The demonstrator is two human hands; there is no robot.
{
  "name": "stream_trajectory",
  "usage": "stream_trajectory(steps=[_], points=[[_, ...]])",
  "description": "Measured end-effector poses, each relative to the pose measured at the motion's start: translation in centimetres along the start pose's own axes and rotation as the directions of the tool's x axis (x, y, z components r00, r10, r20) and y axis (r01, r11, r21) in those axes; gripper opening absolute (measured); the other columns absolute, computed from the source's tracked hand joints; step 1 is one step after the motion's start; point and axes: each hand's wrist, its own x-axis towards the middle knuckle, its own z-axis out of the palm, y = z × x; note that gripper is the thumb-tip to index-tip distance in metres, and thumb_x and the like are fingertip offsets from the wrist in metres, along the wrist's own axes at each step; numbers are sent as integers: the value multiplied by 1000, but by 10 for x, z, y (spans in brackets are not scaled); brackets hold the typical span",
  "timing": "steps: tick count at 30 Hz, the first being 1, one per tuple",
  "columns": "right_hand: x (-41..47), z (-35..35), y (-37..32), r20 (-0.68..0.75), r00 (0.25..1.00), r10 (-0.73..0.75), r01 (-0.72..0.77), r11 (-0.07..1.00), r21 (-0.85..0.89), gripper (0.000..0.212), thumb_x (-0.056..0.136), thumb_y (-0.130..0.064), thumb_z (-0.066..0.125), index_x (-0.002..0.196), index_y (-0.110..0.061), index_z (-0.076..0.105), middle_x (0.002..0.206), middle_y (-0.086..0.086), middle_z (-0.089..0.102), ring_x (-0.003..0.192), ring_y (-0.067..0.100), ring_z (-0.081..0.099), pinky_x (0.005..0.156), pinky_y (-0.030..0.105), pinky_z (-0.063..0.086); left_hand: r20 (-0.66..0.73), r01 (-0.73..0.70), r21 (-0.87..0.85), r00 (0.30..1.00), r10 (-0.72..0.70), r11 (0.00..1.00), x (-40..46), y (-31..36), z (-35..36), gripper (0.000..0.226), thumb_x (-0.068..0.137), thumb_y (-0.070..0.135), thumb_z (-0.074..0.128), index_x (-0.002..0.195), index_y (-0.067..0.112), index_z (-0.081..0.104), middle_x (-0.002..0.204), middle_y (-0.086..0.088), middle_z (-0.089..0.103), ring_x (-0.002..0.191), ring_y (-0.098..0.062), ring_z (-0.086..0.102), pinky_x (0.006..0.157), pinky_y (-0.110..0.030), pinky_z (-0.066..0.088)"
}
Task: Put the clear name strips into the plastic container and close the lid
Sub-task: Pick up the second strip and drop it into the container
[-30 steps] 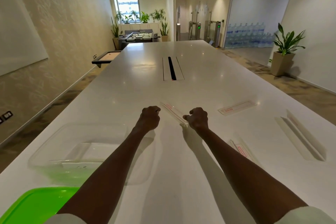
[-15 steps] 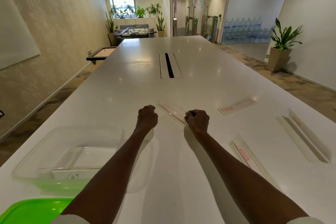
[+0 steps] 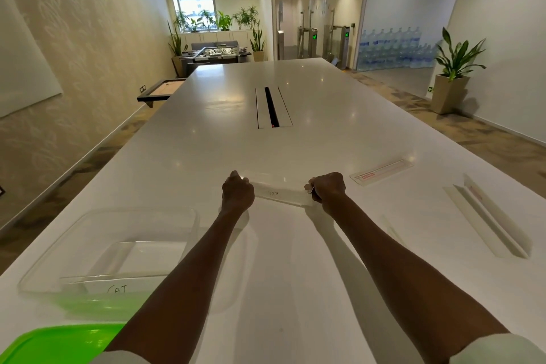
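Note:
A clear name strip [image 3: 280, 193] with small writing on it is held level between my two hands, just above the white table [image 3: 295, 142]. My left hand [image 3: 237, 193] grips its left end and my right hand [image 3: 328, 190] grips its right end. The clear plastic container [image 3: 47, 269] stands open at the near left, with "CAT" written on its front wall. Its green lid [image 3: 53, 344] lies at the bottom left corner. Another clear strip with a red label [image 3: 382, 171] lies right of my right hand. A folded strip [image 3: 487, 221] rests farther right.
A faint clear strip [image 3: 393, 229] lies just right of my right forearm. A cable slot [image 3: 271, 108] runs along the table's middle. A potted plant [image 3: 452, 80] stands on the floor at the right, and a low side table [image 3: 161, 90] at the left.
The strip lay slanted near my right fist. Now it has turned crosswise, and both hands hold it by its ends. The view has tilted slightly, showing more of the container.

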Motion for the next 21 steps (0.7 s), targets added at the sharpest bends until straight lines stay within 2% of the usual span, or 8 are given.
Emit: stream_trajectory(steps=[2,4,6,8,10,12,17,21], points=[[4,-3,0,25,998,52,-52,999,3,6,84,6,57,84,5,63,79,19,65,58,24,58,43,24,41,-9,-47,-20,999,47,999,-6,-1,-3,35,93,3,35,116,-7,58,129,-23,52,121,-36,49,99,-37,39],[8,-4,0,43,994,102,-103,995,9,9,87,5,55,85,3,63,81,16,63,59,21,56,43,24,43,6,-21,-63,1000,21,998,-6,-5,-2,36,93,5,36,120,-4,58,133,-21,53,123,-34,49,96,-33,39],[12,-4,-1,69,985,157,-158,987,23,15,89,6,53,78,1,62,77,13,62,60,19,58,39,21,43,-23,11,-114,1000,-14,993,-7,-4,-3,35,94,9,41,124,1,58,134,-20,54,123,-33,50,89,-28,41],[16,-4,-1,74,980,184,-185,983,16,19,90,6,55,73,0,61,75,13,63,58,18,58,37,19,42,-49,17,-155,998,-25,988,-12,-2,-2,33,93,11,48,121,-1,61,130,-20,58,122,-35,50,96,-31,38],[19,-5,-2,63,981,184,-183,983,-22,15,86,5,62,72,1,63,76,16,62,54,19,54,39,22,40,-95,45,-236,993,-69,971,-16,-3,0,32,90,12,57,119,0,63,127,-20,60,120,-33,51,101,-31,37],[21,-7,-5,54,983,173,-170,983,-63,14,83,5,65,70,1,63,73,15,60,50,19,51,41,23,40,-106,71,-274,989,-104,959,-18,-5,1,31,87,13,62,116,4,66,124,-18,61,116,-30,54,97,-28,39],[21,-10,-9,19,994,105,-100,978,-184,8,77,0,70,79,-1,62,73,12,55,59,21,51,42,27,42,-132,52,-217,988,-82,975,-20,0,1,28,83,16,69,107,2,71,115,-17,68,112,-32,57,93,-31,42],[23,-10,-7,-2,999,43,-41,953,-300,12,79,-5,67,89,0,63,79,14,61,63,24,58,65,34,56,-117,31,-118,992,-45,993,-21,5,1,26,83,19,68,99,-1,73,108,-18,70,104,-34,62,90,-37,48]])
